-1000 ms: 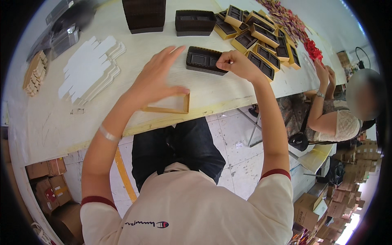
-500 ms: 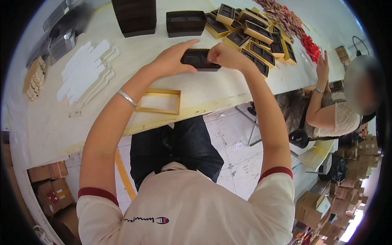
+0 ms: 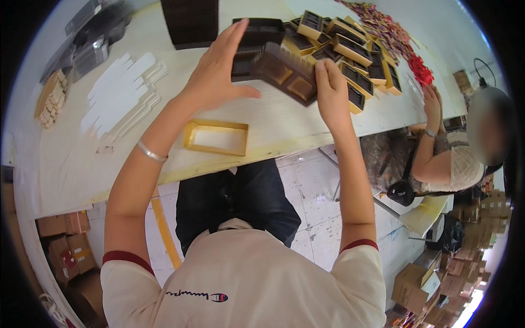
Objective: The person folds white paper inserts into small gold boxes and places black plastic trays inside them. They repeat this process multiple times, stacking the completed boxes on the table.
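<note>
In my right hand [image 3: 332, 93] is a dark plastic tray insert [image 3: 287, 75], pinched at its right end and tilted above the table. Its face has recessed compartments and its edge looks ribbed; motion blurs part of it. My left hand [image 3: 216, 71] is open, thumb and fingers spread, left of that insert and holding nothing. Between my hands, more black inserts [image 3: 241, 66] sit on the table, partly hidden. Behind them stands a low stack of black inserts [image 3: 268, 30]. A gold rectangular box frame [image 3: 244, 143] lies near the table's front edge, below my left hand.
Gold boxes with black inserts [image 3: 353, 52] are heaped at the back right, near red ribbon pieces [image 3: 418, 71]. A tall black stack [image 3: 191, 24] stands behind. White card sheets [image 3: 117, 95] and small beige pieces [image 3: 50, 101] lie left. Another person [image 3: 437, 158] sits at right.
My right hand has lifted the dark insert and moved right with it, tilting it. My left hand has let go, opened wider and moved left and up.
</note>
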Motion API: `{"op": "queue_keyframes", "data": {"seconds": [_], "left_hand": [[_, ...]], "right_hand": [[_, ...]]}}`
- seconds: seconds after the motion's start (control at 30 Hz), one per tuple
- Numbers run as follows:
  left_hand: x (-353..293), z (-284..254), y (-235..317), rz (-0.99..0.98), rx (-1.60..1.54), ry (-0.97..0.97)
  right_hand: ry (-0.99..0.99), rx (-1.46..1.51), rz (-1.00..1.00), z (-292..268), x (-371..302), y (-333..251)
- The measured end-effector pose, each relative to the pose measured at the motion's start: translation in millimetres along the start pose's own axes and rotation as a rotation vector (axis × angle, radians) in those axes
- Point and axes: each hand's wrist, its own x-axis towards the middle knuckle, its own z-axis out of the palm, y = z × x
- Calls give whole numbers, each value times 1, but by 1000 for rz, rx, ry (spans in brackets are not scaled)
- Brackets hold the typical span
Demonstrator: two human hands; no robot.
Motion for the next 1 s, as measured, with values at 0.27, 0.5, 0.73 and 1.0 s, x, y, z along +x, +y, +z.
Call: {"op": "queue_keyframes", "data": {"seconds": [0.27, 0.5, 0.73, 1.0], "left_hand": [[-60, -69, 34, 160, 217, -225], [-87, -77, 17, -230, -339, -430], [-113, -56, -14, -184, -162, -486], [-101, -59, -18, -305, -321, -616]], "right_hand": [[-604, 501, 550, 22, -24, -37], [-631, 121, -199, 22, -63, -62], [-592, -213, -353, 24, -66, -40], [-604, -423, -527, 36, -67, -36]]}}
